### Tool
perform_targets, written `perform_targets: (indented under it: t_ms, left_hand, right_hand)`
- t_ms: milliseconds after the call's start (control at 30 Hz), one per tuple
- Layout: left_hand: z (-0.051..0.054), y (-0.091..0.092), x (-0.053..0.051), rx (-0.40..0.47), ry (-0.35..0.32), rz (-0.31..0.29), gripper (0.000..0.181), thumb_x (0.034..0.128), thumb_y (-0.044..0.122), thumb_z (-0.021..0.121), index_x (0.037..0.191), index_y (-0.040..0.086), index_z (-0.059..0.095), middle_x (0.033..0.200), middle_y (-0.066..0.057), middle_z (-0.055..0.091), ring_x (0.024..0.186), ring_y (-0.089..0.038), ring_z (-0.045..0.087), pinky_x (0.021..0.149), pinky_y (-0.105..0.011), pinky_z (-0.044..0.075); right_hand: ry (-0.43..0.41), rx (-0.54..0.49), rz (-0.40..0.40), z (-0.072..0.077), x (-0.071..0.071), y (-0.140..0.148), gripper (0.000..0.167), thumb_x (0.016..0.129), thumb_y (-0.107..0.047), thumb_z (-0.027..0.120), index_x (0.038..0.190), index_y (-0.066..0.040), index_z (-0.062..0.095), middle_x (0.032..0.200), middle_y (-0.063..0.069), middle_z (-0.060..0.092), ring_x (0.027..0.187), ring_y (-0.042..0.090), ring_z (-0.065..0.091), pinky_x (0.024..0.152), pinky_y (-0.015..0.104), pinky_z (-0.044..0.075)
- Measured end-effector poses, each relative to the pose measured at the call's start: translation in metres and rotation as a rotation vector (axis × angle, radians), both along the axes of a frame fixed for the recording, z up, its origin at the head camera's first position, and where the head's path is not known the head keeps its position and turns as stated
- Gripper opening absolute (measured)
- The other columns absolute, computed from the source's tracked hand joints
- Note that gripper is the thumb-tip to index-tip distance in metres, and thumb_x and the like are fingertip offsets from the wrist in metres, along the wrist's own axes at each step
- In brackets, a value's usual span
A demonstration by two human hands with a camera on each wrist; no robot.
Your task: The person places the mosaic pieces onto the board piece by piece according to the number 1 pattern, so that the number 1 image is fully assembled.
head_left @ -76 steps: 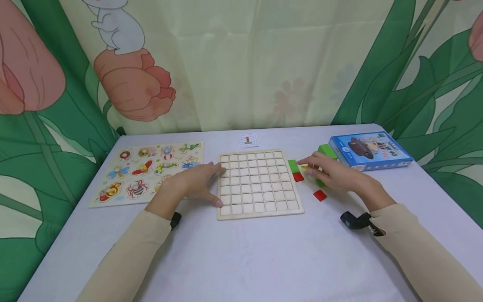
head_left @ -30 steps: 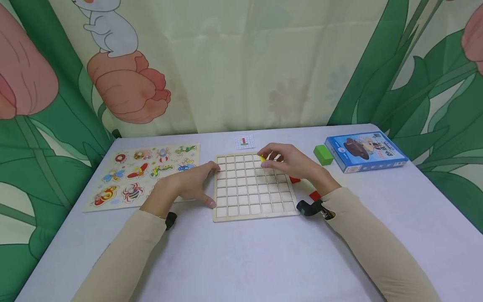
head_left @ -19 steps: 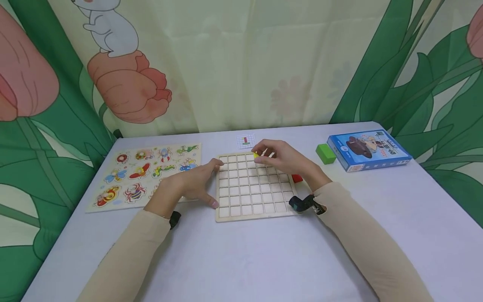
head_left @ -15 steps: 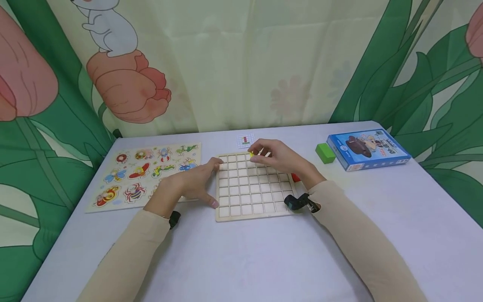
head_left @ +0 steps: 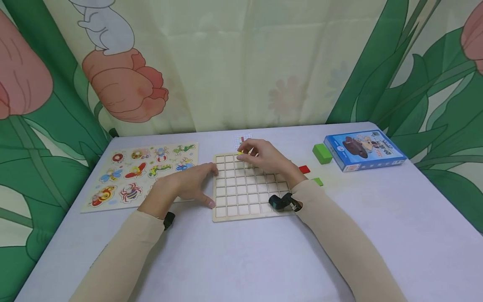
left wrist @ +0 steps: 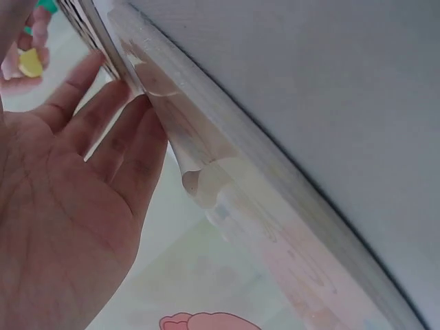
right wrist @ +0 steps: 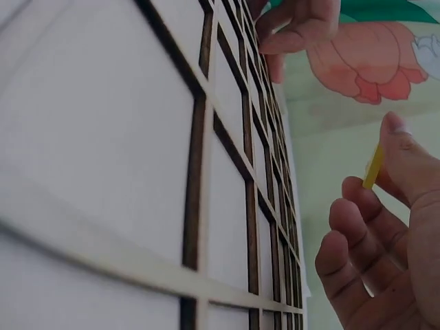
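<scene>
From the head, the grid board (head_left: 241, 200) lies flat near the middle of the tabletop (head_left: 234, 260), its near edge roughly in line with the tabletop's near edge. The left hand (head_left: 185, 181) rests along the board's left side, thumb and fingers spread well apart, thumb by the near corner and fingertips higher up; it pinches nothing, and this wide touch probably serves to stop the board sliding. The right hand (head_left: 266, 156) is over the board's far edge, thumb and fingertips together on a small yellow tile (head_left: 240, 153). It partly covers a patterned card (head_left: 238, 139), set by the tabletop's far edge, perhaps so its pattern can be glanced at. A red tile (head_left: 304, 169) and a green tile (head_left: 318, 181) lie to the board's right, presumably for easy reach. Green blocks (head_left: 322, 154) stand just beside a blue box (head_left: 364, 149) toward the far right corner; an insect puzzle (head_left: 147, 182) takes the left part.

From the left wrist, the extended fingers meet the board's side, palm lifted.

From the right wrist, the thumb and index finger clamp the yellow tile, its thin edge toward the camera; it appears apart from the grid, and the slim hold likely leaves most of it uncovered
</scene>
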State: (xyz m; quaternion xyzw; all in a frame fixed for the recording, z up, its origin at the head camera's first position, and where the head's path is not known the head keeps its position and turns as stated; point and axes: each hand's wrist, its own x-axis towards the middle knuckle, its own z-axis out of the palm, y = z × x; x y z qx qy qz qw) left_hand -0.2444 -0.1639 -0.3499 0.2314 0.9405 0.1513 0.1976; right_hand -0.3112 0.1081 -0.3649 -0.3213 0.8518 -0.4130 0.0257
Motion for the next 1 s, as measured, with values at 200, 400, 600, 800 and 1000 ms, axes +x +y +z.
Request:
perform_targets:
  t_ms: [200,400,600,800,1000]
  left_hand:
    - [0.000,-0.001,0.000,0.004,-0.003,-0.001,0.085,0.0683,0.050,0.094,0.133,0.019,0.048,0.146,-0.006,0.050,0.136,-0.024,0.046,0.117,-0.048,0.035]
    - [0.000,-0.001,0.003,0.011,-0.005,0.006,0.084,0.0668,0.052,0.094,0.131,0.020,0.050,0.146,-0.006,0.050,0.136,-0.024,0.046,0.117,-0.048,0.035]
    - [-0.001,-0.001,0.003,0.027,0.001,0.003,0.083,0.0668,0.052,0.094,0.130,0.019,0.051,0.149,-0.006,0.048,0.139,-0.025,0.044,0.118,-0.048,0.034]
    - [-0.002,-0.001,0.002,0.028,-0.006,-0.002,0.082,0.0686,0.051,0.094,0.131,0.019,0.051,0.153,-0.008,0.046,0.141,-0.026,0.043,0.119,-0.048,0.033]
    - [-0.001,-0.002,0.003,0.027,-0.017,0.010,0.081,0.0693,0.049,0.094,0.131,0.019,0.050,0.150,-0.007,0.047,0.139,-0.025,0.044,0.118,-0.047,0.034]
  right_hand:
    - [-0.025,0.085,-0.032,-0.006,-0.003,-0.007,0.021,0.098,-0.034,0.072,0.109,-0.016,0.070,0.097,0.000,0.066,0.080,0.019,0.059,0.073,0.032,0.049]
    - [-0.022,0.145,-0.062,-0.009,-0.003,-0.012,0.024,0.099,-0.037,0.071,0.107,-0.015,0.069,0.100,0.000,0.068,0.081,0.018,0.060,0.073,0.031,0.050]
    - [-0.021,0.189,-0.097,-0.010,-0.003,-0.014,0.028,0.099,-0.040,0.069,0.106,-0.013,0.070,0.101,0.002,0.068,0.085,0.018,0.058,0.075,0.033,0.048]
    - [-0.061,0.166,-0.028,-0.012,-0.003,-0.012,0.024,0.099,-0.025,0.070,0.119,-0.012,0.069,0.117,0.003,0.065,0.080,0.016,0.057,0.077,0.032,0.047]
    - [-0.049,0.168,0.031,-0.015,-0.005,-0.016,0.020,0.097,-0.013,0.071,0.117,-0.011,0.071,0.112,0.001,0.069,0.079,0.014,0.060,0.078,0.031,0.048]
